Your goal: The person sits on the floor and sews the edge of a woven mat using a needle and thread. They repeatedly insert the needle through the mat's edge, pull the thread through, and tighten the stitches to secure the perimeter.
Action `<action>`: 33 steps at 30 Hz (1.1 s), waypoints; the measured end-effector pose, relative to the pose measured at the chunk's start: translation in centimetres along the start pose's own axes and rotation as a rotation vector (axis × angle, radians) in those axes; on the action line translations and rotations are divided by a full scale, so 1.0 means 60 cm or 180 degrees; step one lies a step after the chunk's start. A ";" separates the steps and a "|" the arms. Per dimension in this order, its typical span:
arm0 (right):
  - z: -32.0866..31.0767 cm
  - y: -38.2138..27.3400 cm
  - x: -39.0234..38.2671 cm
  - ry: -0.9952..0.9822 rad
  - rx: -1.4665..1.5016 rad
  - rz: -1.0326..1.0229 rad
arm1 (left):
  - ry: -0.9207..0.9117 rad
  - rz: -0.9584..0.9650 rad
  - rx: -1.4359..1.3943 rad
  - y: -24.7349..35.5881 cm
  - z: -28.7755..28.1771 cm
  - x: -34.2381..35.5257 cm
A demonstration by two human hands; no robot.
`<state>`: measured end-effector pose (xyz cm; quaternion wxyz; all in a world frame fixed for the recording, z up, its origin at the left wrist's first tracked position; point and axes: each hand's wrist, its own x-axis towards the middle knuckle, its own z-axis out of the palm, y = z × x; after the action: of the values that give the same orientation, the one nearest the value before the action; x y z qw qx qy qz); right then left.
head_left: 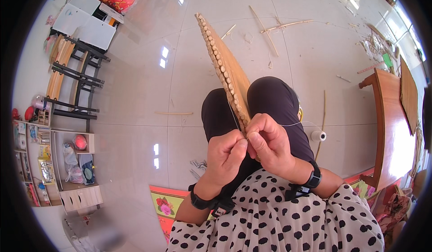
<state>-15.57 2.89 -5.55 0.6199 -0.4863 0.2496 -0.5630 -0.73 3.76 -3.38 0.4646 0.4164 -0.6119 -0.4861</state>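
Observation:
A flat tan mat of stalks [238,72] stands on edge between my knees, its row of round cut stalk ends facing up and left. At the mat's near end, my left hand [226,155] is closed, thumb and forefinger pinched on a thin thread. Right beside it my right hand [271,146] pinches as well, its fingertips touching the mat's edge. Pale thread [292,125] runs from near my right hand over my right thigh to a white spool [318,136] on the floor. My fingers hide the exact spot where the thread meets the mat.
Loose stalks [264,31] lie on the tiled floor ahead, with one more stalk [174,113] to the left. A wooden table [382,121] stands at right, near scattered stalk scraps [375,45]. Folded black-legged stools [78,78] and a shelf unit [74,186] are at left.

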 end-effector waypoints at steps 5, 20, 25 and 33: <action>0.002 -0.005 0.000 0.0061 0.0044 0.0075 | -0.0097 0.0025 0.0006 -0.004 -0.004 0.000; 0.003 0.000 0.000 0.0143 -0.0053 -0.0057 | 0.0019 -0.0124 0.0033 0.011 0.004 0.007; 0.003 -0.002 0.001 0.0087 -0.0163 -0.0086 | -0.0048 -0.0148 -0.0151 0.007 0.003 0.006; 0.000 -0.001 0.000 0.0035 -0.0180 -0.0004 | -0.0081 -0.0221 -0.0149 0.002 0.001 0.005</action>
<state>-15.59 2.87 -5.52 0.6042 -0.5007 0.2685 -0.5588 -0.88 3.50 -3.23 0.4492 0.4202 -0.5915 -0.5214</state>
